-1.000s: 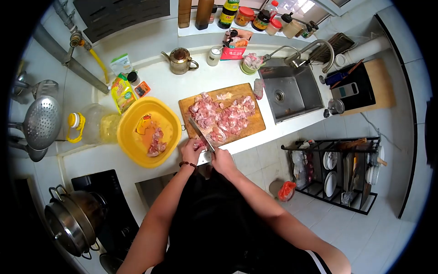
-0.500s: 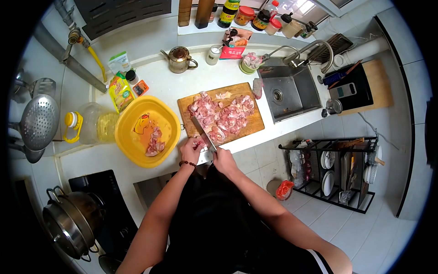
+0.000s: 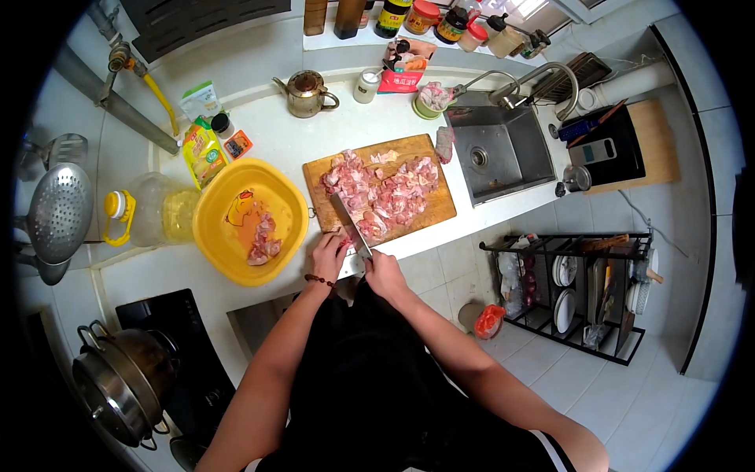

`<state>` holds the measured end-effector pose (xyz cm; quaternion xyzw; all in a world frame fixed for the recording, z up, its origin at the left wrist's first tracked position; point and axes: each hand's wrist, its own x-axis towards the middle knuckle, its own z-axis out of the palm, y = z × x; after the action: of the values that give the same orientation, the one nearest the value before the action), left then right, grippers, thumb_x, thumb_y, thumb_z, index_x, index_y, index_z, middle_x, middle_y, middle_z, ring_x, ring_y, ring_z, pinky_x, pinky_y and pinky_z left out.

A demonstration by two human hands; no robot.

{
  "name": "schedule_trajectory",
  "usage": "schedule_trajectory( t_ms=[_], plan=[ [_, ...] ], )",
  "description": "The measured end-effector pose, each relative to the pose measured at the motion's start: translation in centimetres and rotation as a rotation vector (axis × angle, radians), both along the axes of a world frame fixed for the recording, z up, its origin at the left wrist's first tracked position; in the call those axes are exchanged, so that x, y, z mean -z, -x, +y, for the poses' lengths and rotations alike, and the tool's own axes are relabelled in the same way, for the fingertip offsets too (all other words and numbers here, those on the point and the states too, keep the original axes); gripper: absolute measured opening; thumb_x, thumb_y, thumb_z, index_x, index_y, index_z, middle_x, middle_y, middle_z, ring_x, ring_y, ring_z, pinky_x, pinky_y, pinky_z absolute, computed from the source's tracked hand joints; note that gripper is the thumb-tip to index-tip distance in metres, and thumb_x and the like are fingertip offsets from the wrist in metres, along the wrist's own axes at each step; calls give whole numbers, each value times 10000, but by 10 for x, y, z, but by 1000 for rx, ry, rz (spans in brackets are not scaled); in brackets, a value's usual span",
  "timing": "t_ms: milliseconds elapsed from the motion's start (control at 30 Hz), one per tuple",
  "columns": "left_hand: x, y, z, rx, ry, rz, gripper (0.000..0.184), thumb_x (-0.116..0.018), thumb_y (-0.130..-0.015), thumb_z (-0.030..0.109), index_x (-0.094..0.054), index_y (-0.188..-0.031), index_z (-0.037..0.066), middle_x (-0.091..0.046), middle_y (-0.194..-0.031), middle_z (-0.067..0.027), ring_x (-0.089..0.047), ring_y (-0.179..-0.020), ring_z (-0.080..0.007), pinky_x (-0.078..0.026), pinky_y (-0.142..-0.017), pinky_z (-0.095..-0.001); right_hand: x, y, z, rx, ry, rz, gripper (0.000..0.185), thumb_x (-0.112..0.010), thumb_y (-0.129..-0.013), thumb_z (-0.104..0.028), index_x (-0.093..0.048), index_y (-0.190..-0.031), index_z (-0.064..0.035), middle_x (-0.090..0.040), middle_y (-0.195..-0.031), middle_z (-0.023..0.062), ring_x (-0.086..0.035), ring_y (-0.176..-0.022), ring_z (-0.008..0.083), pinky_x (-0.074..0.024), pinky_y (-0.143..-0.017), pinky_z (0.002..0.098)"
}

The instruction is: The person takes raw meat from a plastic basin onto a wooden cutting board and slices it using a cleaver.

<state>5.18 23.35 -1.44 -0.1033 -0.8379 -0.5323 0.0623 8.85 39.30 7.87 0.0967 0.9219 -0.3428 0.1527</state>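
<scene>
Counter: white worktop [image 3: 271, 138], in use under the board and basin; sink [image 3: 511, 161] set into it to the right, teapot [image 3: 305, 96] standing toward the back.
Cutting board: wooden board [image 3: 439, 198], lying flat and slightly askew between basin and sink, near edge toward the person; much of its surface covered.
Basin: yellow basin [image 3: 277, 193], just left of the board; a small portion of raw meat [image 3: 265, 244] lies inside, low on the side toward the person.
Meat heap: cut raw meat [image 3: 397, 203], spread in two joined mounds over the board, many small pieces; kind of meat not certified.
Knife: broad-bladed knife [image 3: 348, 214], slanting over the near left part of the board, tip away from the person, between left hand and heap. Contact of edge with meat cannot be confirmed.
Right hand: closed firmly about the knife handle [image 3: 384, 272], covering most of it.
Left hand: fingers bent inward [image 3: 325, 256] at the near left corner of the board, appearing to pinch a piece; bead bracelet [image 3: 319, 280] at the wrist.
Meat piece: small raw piece [image 3: 346, 242], at the left fingertips, partly hidden, close beside the blade. Step in hand, as judged: cutting this piece down. The next stroke calls for a steady piece, fingertips tucked clear of the edge, and a controlled draw.
</scene>
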Motion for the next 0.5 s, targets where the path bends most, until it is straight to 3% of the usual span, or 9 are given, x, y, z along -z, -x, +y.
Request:
schedule_trajectory(
  t_ms=[333, 500],
  plan=[
    [-10, -1, -5, 17, 10, -133, 170, -791, -860, 21, -673, -964, -42, -665, -1012, -174, -680, -881, -352, -562, -762, -383, -7, -11, 11, -31, 5, -3, 165, -626, -909, -65, -663, -953, 91, -668, -856, 353, -660, -875, 540, -533, -792, 602],
    [-10, -1, -5, 63, 105, 0, 161, -775, -858, 12, -666, -962, -45, -658, -1014, -177, -677, -894, -369, -561, -773, -392, 6, 13, 1, -52, -17, -6, 172, -603, -887, -27, -658, -1004, 87, -668, -840, 358, -669, -847, 537, -543, -792, 610]
  ],
)
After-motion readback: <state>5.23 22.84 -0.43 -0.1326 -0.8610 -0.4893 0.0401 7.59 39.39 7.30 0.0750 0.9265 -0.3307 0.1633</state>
